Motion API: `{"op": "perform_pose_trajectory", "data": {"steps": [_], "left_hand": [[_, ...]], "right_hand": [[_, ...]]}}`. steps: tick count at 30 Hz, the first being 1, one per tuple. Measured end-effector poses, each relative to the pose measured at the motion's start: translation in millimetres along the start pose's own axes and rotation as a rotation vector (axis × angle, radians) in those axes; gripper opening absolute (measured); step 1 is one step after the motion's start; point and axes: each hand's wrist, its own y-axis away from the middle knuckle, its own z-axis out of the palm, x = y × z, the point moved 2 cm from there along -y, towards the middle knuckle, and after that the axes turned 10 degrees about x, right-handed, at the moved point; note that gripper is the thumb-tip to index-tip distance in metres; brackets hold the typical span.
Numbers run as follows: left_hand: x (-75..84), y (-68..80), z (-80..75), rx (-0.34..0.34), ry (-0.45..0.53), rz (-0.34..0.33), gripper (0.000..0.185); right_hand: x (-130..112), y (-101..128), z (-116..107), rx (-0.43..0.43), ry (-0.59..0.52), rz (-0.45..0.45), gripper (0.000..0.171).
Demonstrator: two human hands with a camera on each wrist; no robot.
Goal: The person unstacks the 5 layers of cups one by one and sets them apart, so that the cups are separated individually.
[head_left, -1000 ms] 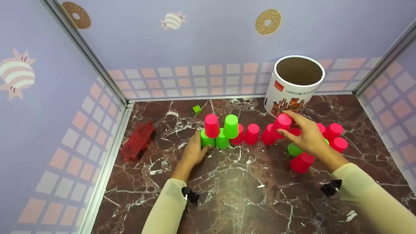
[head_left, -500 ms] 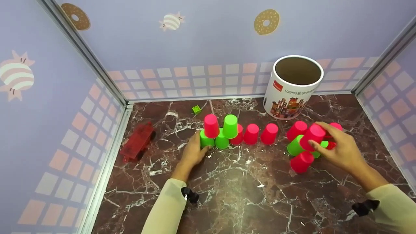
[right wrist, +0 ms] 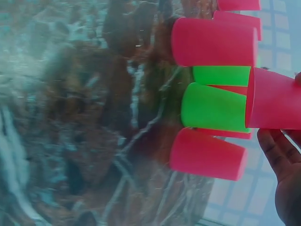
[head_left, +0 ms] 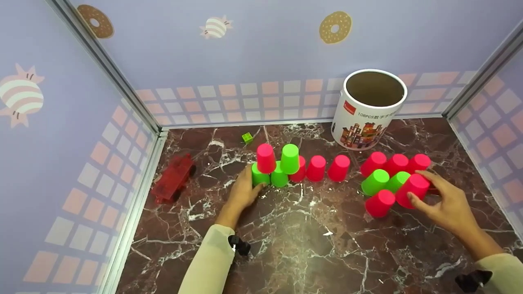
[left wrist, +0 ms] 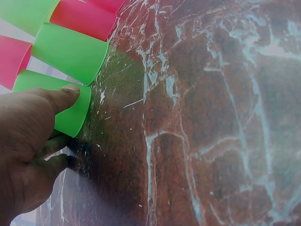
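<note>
My left hand (head_left: 246, 187) holds the leftmost green cup (head_left: 259, 178) of a small stack; in the left wrist view the thumb (left wrist: 61, 96) lies on that green cup (left wrist: 70, 110). A second green cup (head_left: 279, 179) stands beside it, with a pink cup (head_left: 266, 157) and a green cup (head_left: 290, 158) on top. Three pink cups (head_left: 316, 168) continue the row to the right. My right hand (head_left: 429, 192) grips a tilted pink cup (head_left: 413, 190) at the right cluster of pink and green cups (head_left: 376, 181). The right wrist view shows this held pink cup (right wrist: 275, 99) against the fingers (right wrist: 282, 157).
An open cardboard canister (head_left: 369, 110) stands at the back right. A red toy vehicle (head_left: 173, 178) lies by the left wall, and a small green cube (head_left: 246, 137) sits near the back. Patterned walls close in the marble table (head_left: 294, 241) on three sides.
My right hand has carried the pink cup from the row's right end rightward and nearer, down to the right cluster. The left hand has stayed on the green cup.
</note>
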Motion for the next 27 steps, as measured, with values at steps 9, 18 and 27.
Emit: {"op": "perform_pose_trajectory", "data": {"steps": [9, 18, 27], "left_hand": [[0.8, 2.3, 1.2, -0.009, -0.010, -0.015, 0.076], [-1.5, 3.1, 2.9, -0.006, -0.009, -0.013, 0.076], [6.5, 2.6, -3.4, -0.001, -0.008, -0.012, 0.077]], "right_hand": [[25.5, 36.4, 15.2, -0.085, 0.016, 0.030, 0.064], [33.5, 46.9, 19.8, -0.142, 0.037, 0.079, 0.062], [31.8, 45.7, 19.2, -0.178, 0.032, 0.125, 0.062]]}}
